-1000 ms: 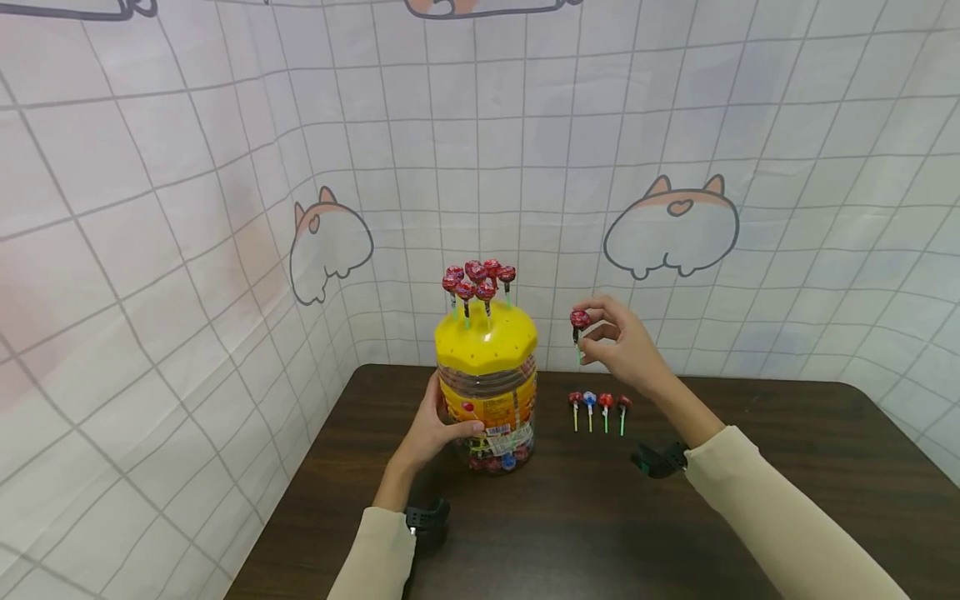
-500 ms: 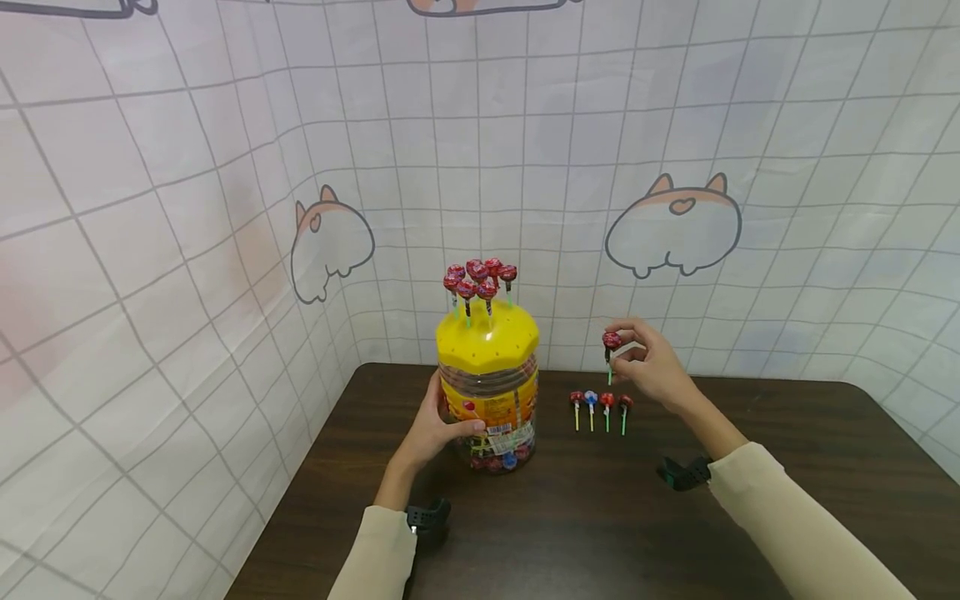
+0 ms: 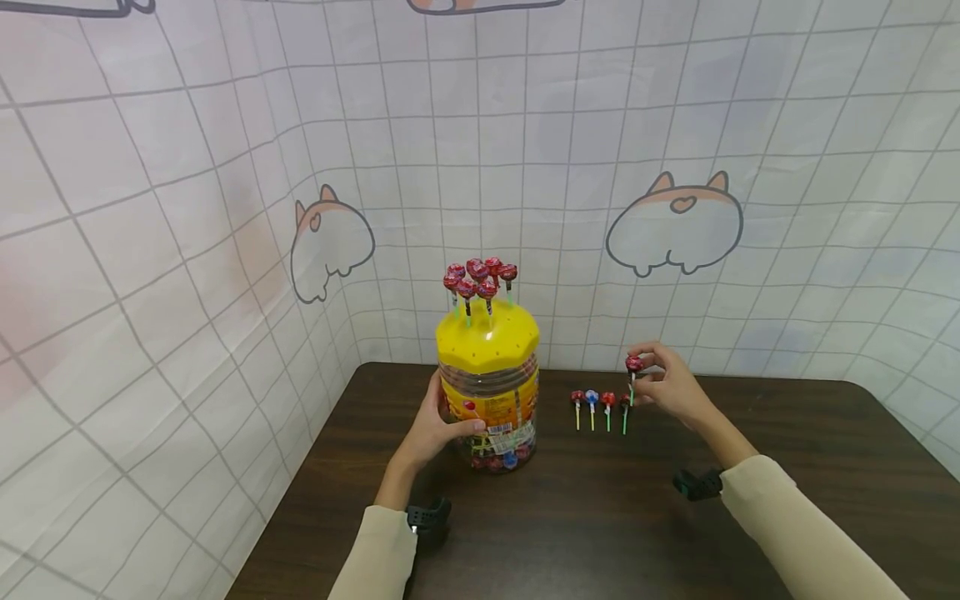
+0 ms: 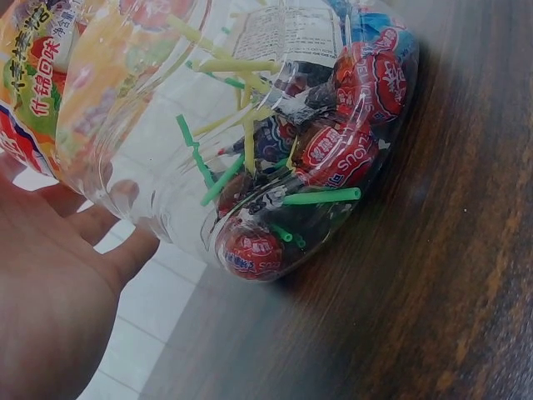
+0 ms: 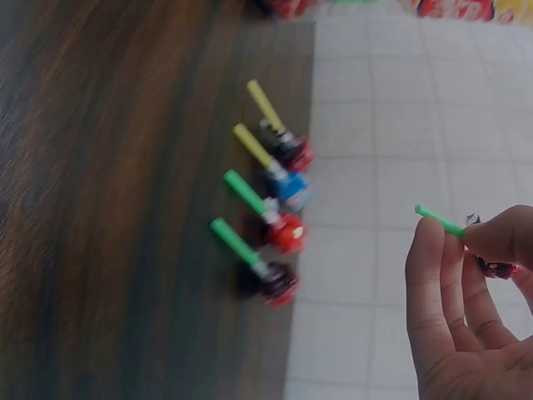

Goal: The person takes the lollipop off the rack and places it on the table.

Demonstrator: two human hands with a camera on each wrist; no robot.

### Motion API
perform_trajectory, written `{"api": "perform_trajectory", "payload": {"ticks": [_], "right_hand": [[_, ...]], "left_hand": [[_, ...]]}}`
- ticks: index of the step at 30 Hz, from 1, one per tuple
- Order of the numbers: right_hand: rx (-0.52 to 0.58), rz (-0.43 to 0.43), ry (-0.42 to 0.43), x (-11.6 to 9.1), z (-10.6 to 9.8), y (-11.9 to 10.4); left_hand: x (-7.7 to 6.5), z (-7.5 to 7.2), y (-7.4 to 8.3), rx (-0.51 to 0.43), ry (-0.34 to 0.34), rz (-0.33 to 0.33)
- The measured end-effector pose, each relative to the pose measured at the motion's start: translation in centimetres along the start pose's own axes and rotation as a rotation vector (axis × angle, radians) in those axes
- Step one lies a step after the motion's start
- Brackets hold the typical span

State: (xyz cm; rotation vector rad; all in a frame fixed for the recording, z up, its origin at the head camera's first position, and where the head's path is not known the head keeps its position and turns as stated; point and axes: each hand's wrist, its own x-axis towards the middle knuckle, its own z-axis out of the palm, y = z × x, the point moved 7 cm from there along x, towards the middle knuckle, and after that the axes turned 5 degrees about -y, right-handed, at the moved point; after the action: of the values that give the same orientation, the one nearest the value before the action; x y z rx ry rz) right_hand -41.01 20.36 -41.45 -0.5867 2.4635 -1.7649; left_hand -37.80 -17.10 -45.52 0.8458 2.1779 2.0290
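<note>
A clear plastic lollipop jar [image 3: 480,385] with a yellow lid [image 3: 487,346] stands upright on the table. My left hand [image 3: 429,429] grips its left side, thumb across the front label. Several red-wrapped lollipops [image 3: 477,271] stick up from the lid. More lollipops [image 4: 337,158] show through the clear bottom of the jar in the left wrist view. My right hand [image 3: 671,390] pinches a red-wrapped lollipop [image 3: 633,364], its green stick [image 5: 439,220] pointing down. It is held close to the right end of a row of lollipops, including a blue one [image 3: 592,397], on the table.
The dark wooden table [image 3: 540,533] reaches back to a white grid-patterned cloth [image 3: 555,167] with cartoon animals, which hangs behind and on both sides. A dark strap [image 3: 429,517] sits on the left wrist and another [image 3: 697,483] on the right.
My right hand has moved right and down with the lollipop, from between the jar and the row to the row's right end. The left hand and the jar have stayed in place.
</note>
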Motion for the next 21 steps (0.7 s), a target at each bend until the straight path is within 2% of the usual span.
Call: {"api": "perform_trajectory", "payload": {"ticks": [13, 21], "right_hand": [[-0.068, 0.096, -0.016, -0.7, -0.9, 5.8], [-0.089, 0.144, -0.023, -0.9, -0.7, 7.6]], "left_hand": [[0.0, 0.0, 0.0, 0.004, 0.01, -0.014], [-0.1, 0.0, 0.0, 0.007, 0.01, -0.012]]}}
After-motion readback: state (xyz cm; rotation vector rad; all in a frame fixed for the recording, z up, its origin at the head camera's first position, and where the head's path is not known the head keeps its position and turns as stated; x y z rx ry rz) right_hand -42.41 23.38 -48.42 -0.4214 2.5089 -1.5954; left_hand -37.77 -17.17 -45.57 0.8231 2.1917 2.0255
